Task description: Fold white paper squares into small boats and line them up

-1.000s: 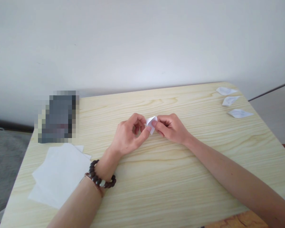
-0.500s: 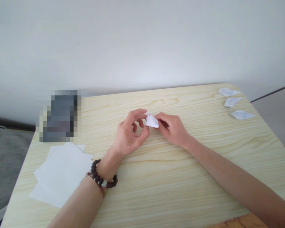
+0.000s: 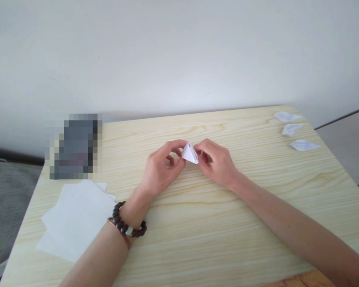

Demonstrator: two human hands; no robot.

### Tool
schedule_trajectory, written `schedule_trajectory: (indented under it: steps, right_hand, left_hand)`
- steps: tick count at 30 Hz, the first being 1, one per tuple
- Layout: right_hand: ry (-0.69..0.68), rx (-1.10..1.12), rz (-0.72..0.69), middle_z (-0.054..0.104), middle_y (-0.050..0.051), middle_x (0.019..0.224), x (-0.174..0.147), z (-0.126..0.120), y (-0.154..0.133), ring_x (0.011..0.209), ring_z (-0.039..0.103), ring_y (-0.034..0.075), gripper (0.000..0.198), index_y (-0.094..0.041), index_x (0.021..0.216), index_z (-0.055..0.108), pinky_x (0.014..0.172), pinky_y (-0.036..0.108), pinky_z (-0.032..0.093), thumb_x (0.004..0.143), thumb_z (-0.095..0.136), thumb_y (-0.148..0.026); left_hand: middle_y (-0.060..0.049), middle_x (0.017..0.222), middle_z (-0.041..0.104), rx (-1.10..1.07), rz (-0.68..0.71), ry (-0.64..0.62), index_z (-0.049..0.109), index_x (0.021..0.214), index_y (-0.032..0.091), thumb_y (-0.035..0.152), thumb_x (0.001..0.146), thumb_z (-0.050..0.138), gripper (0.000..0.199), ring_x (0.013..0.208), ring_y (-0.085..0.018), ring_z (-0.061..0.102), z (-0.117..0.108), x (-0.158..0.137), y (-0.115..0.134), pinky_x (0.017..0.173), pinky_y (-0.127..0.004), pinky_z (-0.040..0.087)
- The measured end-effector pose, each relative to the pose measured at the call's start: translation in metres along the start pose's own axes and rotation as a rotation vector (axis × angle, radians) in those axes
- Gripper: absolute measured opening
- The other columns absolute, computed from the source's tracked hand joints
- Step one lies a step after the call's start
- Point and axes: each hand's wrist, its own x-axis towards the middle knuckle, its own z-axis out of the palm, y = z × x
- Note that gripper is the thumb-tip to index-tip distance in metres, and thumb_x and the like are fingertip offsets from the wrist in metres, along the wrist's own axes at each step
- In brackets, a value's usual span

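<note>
A small folded piece of white paper (image 3: 190, 154), roughly triangular with layered flaps, is held up between my two hands over the middle of the table. My left hand (image 3: 165, 165) pinches its left side, thumb below and forefinger at the top. From the other side my right hand (image 3: 217, 161) grips the right edge with thumb and fingertips, which the paper partly hides. Dark beads and a thin band circle my left wrist.
Loose sheets of white paper (image 3: 77, 217) lie at the left of the wooden table (image 3: 179, 247), partly under my left forearm. Behind them is a blurred-out dark object (image 3: 76, 145). Three folded white paper pieces (image 3: 304, 145) rest at the far right. A white wall (image 3: 179, 59) rises behind.
The folded paper has turned slightly, with its point now more upright. My right hand's fingers have shifted on its right edge, and my left fingertips have closed in on it.
</note>
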Motion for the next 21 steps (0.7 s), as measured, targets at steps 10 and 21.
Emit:
schedule_trajectory:
  steps: [10,21]
  right_hand:
    - [0.068,-0.147,-0.061,0.054,-0.002,0.064,-0.0014,0.0019,-0.0024,0.052,0.046,0.009,0.015,-0.019,0.074,0.055,0.051,0.021,0.034,0.087,0.058,-0.025]
    - [0.099,-0.278,-0.146,0.056,-0.002,0.061,-0.0010,0.0002,0.0000,0.051,0.046,0.009,0.018,-0.020,0.073,0.058,0.054,0.023,0.034,0.088,0.058,-0.028]
  left_hand:
    - [-0.011,0.113,0.066,-0.139,-0.070,-0.182,0.055,0.119,0.014,0.024,0.085,0.056,0.035,0.095,-0.019,0.064,-0.0088,0.0024,0.0058,0.071,-0.027,0.053]
    - [-0.006,0.093,0.072,-0.026,-0.271,-0.173,0.064,0.107,0.015,0.039,0.079,0.067,0.037,0.064,-0.013,0.059,-0.0041,0.0038,0.0087,0.064,-0.028,0.050]
